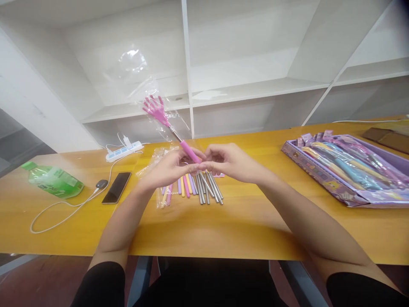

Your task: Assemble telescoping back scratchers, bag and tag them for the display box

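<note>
A pink hand-shaped back scratcher [157, 111] with a metal rod and pink handle is held up over the table, its head tilted to the upper left. Clear plastic film [145, 87] surrounds its head and rod. My left hand [171, 167] is closed around the pink handle. At the handle's lower end, my right hand [228, 162] pinches with thumb and fingers; whether it grips the handle or the film's edge is hard to see. Below lie several metal tubes [209, 187] and several pink, yellow and purple sticks [186, 186], some in clear bags [159, 200].
On the right stands a purple display box [319, 179] with several wrapped back scratchers [354, 164]. To the left are a green bottle [54, 179] lying down, a phone [116, 187], a white cable [65, 222] and a power strip [124, 151]. White shelves [243, 91] rise behind the table.
</note>
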The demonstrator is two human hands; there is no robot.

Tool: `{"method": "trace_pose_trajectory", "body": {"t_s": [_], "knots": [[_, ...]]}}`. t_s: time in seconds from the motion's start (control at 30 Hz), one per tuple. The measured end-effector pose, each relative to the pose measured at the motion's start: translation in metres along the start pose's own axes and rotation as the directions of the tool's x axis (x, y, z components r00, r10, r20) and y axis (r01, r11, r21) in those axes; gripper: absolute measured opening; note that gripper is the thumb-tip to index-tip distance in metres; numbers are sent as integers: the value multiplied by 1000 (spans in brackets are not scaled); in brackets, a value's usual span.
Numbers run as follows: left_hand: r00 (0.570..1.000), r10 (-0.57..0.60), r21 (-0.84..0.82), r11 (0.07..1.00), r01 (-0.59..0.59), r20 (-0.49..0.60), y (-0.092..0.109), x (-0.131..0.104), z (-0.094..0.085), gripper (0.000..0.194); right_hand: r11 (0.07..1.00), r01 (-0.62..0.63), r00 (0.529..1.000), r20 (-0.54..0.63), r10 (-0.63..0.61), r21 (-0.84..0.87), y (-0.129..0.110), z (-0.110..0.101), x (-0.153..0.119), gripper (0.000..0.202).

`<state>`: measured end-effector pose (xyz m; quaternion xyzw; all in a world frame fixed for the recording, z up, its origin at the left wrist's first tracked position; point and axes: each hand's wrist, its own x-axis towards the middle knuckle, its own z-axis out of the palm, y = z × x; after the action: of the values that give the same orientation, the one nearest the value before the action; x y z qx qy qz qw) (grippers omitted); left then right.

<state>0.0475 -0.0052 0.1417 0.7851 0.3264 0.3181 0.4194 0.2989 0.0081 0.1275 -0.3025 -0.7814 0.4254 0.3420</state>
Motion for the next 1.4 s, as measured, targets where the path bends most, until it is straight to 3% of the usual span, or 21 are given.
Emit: {"method": "trace_pose_trajectory", "body": {"t_s": [0.1,0.27,0.37,0.47,0.6,0.87,0.97,1.07,1.13,1.2,1.3,1.4], "knots": [[1000,3,40,999,-2,-22,0,1,-2,26,993,-37,999,21,35,109,2,3,3,50],[998,30,-52,998,-26,61,-4,2,-5,26,994,-33,995,98,22,104,5,3,6,47],[994,20,-90,996,-11,109,-6,4,-5,28,993,3,984,175,-23,116,8,1,7,42],[990,78,-152,987,-60,119,-9,5,-4,26,988,51,983,170,-76,146,7,0,6,44],[984,133,-188,976,-110,115,-11,7,-3,25,988,127,980,145,-139,93,4,-3,5,44],[964,180,-154,976,-151,197,-5,5,-7,15,976,215,951,223,-213,12,0,-8,2,33],[966,134,-119,987,-110,222,-4,3,-12,19,986,167,946,277,-168,26,-2,-9,0,30],[957,45,31,998,-56,288,-2,1,-22,25,997,68,932,360,-55,-24,2,-8,3,27],[977,45,106,992,-68,207,-3,-1,-29,31,994,49,911,412,-5,-96,8,-3,6,24],[993,118,75,990,-117,-11,-4,-1,-34,35,989,54,886,463,16,-136,16,4,10,22],[915,209,18,976,-217,-344,-8,1,-37,36,991,39,846,533,36,-129,28,20,16,17],[835,284,94,957,-273,-472,-12,5,-38,41,991,4,820,568,73,-132,35,33,18,20]]}}
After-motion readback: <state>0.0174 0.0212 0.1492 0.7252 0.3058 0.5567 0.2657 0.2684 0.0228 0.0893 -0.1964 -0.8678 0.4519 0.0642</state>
